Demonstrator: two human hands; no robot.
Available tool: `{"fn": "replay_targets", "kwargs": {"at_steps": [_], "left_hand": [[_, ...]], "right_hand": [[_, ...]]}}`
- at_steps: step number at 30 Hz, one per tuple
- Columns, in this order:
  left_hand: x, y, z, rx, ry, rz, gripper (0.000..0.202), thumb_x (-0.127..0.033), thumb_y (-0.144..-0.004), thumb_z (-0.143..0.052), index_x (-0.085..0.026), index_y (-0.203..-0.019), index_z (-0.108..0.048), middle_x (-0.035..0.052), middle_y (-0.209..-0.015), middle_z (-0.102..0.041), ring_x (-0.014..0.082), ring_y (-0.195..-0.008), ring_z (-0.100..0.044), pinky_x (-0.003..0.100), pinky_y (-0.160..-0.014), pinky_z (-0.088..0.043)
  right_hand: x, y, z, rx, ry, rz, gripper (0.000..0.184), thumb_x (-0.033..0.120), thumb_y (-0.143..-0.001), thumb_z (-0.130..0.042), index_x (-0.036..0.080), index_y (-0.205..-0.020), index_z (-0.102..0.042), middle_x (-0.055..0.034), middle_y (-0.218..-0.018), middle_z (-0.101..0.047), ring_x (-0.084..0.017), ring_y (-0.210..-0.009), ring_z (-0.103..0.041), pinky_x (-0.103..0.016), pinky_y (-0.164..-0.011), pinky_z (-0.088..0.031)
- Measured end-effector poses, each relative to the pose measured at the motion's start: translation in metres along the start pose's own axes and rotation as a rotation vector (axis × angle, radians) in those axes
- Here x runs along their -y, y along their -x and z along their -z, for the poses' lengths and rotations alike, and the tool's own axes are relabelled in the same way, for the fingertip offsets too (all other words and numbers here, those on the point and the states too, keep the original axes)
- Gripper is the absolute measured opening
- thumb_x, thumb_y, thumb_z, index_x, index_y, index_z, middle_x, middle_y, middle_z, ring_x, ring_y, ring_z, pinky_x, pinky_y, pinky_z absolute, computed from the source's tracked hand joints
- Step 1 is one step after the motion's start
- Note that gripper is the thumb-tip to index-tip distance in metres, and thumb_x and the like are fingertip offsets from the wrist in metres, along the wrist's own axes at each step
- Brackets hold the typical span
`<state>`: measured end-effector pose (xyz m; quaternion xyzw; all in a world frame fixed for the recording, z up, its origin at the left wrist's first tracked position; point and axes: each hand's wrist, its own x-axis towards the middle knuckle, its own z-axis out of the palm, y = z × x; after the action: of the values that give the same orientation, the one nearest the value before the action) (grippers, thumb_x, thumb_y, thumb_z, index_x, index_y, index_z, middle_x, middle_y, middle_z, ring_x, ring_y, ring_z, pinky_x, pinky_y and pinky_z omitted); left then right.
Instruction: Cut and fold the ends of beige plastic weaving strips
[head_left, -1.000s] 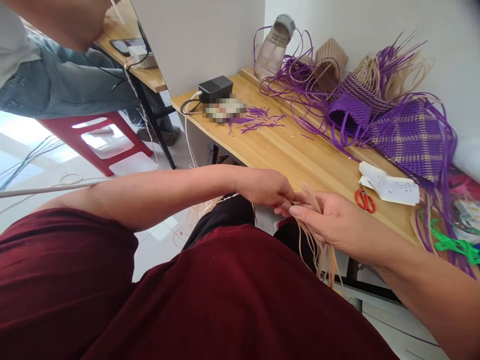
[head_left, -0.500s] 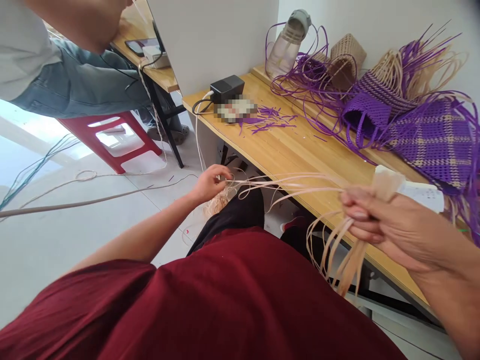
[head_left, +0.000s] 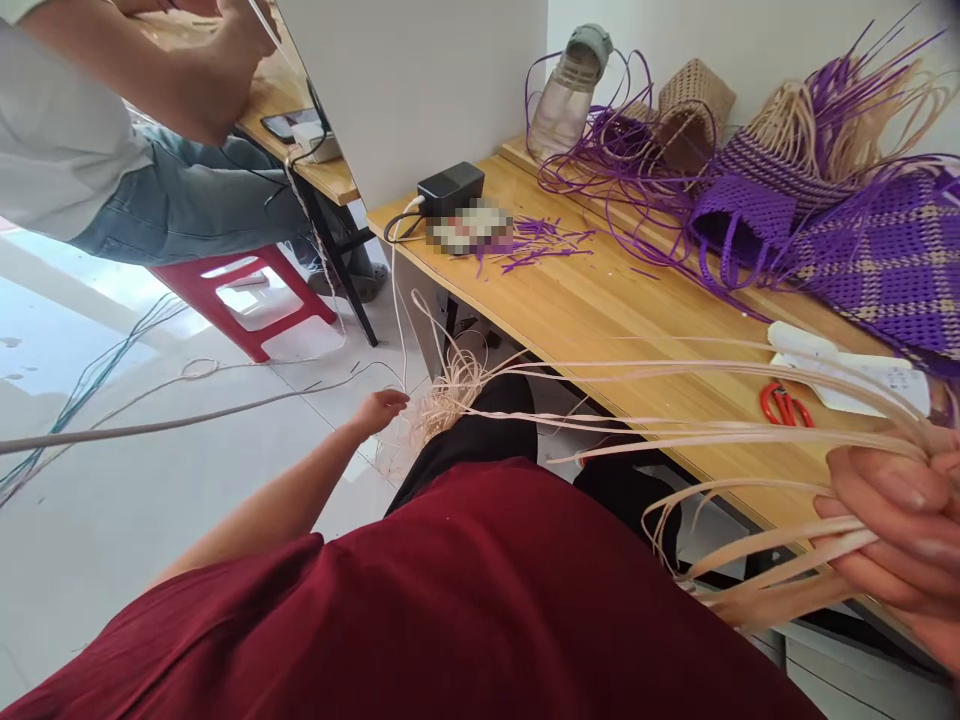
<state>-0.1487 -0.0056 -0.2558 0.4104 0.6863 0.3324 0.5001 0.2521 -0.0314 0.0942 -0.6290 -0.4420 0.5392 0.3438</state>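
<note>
My right hand (head_left: 896, 530) is at the right edge, fingers closed round one end of a bundle of pale beige strips (head_left: 675, 420). The strips stretch leftward across my lap in front of the wooden table (head_left: 600, 310) to a tangled heap (head_left: 442, 400) by my knee. My left hand (head_left: 381, 408) is stretched out beside that heap, fingers curled at the loose strip ends; I cannot make out whether it grips any. My dark red shirt fills the bottom of the view.
Red scissors (head_left: 784, 405) and a white paper (head_left: 855, 365) lie on the table's right. Purple woven baskets (head_left: 825, 220), purple strands, offcuts (head_left: 536, 245), a black charger (head_left: 450, 187) and a bottle (head_left: 574, 85) sit farther back. Another person sits on a red stool (head_left: 240, 295) at upper left. Cords trail on the floor.
My hands have drawn apart: the right hand has pulled the strip ends far to the right, the left has slid down along the strips to the heap by my knee.
</note>
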Motion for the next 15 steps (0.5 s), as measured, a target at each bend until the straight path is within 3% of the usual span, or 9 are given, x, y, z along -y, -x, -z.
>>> {"fn": "replay_targets", "kwargs": {"at_steps": [2,4,6,8,11,15], "left_hand": [[-0.005,-0.004,-0.022,0.069,0.079,0.003,0.026,-0.020,-0.064,-0.085,-0.015,-0.085,-0.071,0.0021,-0.080,-0.071,0.0156,-0.077,-0.065,0.022,-0.068,-0.051],[-0.013,-0.009,-0.046,0.143,0.179,0.004,0.040,-0.019,-0.054,-0.089,-0.017,-0.091,-0.072,0.0035,-0.084,-0.074,0.0187,-0.083,-0.067,0.022,-0.071,-0.051],[-0.021,-0.014,-0.066,0.199,0.285,0.015,0.051,-0.022,-0.053,-0.089,-0.017,-0.100,-0.071,0.0045,-0.086,-0.075,0.0208,-0.083,-0.068,0.025,-0.071,-0.052],[-0.027,-0.017,-0.078,0.227,0.381,0.041,0.048,-0.025,-0.055,-0.088,-0.015,-0.099,-0.070,0.0049,-0.081,-0.074,0.0210,-0.077,-0.069,0.027,-0.068,-0.053],[-0.032,-0.020,-0.082,0.261,0.504,0.090,0.035,-0.024,-0.058,-0.086,-0.013,-0.087,-0.069,0.0057,-0.076,-0.073,0.0198,-0.070,-0.068,0.028,-0.066,-0.054],[-0.040,-0.016,-0.066,0.286,0.656,0.105,0.036,-0.019,-0.064,-0.081,-0.016,-0.097,-0.067,0.0054,-0.086,-0.074,0.0192,-0.076,-0.070,0.030,-0.073,-0.057]], "right_hand": [[-0.001,0.003,0.003,-0.010,-0.057,-0.022,0.055,0.065,-0.074,-0.069,0.022,-0.061,-0.037,0.0073,-0.050,-0.010,-0.005,-0.047,0.005,-0.026,-0.042,0.003],[-0.002,0.002,0.008,-0.030,-0.062,-0.036,0.055,0.065,-0.072,-0.070,0.022,-0.061,-0.039,0.0069,-0.050,-0.011,-0.005,-0.047,0.005,-0.027,-0.043,0.003],[-0.003,-0.002,0.013,-0.058,-0.054,-0.051,0.055,0.066,-0.073,-0.069,0.022,-0.060,-0.038,0.0062,-0.050,-0.012,-0.005,-0.046,0.004,-0.028,-0.043,0.002],[-0.005,-0.006,0.018,-0.082,-0.062,-0.069,0.054,0.064,-0.075,-0.067,0.022,-0.060,-0.037,0.0052,-0.051,-0.013,-0.006,-0.045,0.003,-0.030,-0.042,0.001],[-0.011,-0.013,0.023,-0.099,-0.122,-0.053,0.048,0.059,-0.080,-0.065,0.023,-0.063,-0.039,0.0045,-0.054,-0.016,-0.007,-0.045,0.000,-0.030,-0.041,0.000],[-0.021,-0.020,0.019,-0.038,-0.033,0.006,0.043,0.056,-0.085,-0.059,0.023,-0.066,-0.039,0.0045,-0.056,-0.015,-0.008,-0.043,-0.007,-0.027,-0.038,-0.005]]}}
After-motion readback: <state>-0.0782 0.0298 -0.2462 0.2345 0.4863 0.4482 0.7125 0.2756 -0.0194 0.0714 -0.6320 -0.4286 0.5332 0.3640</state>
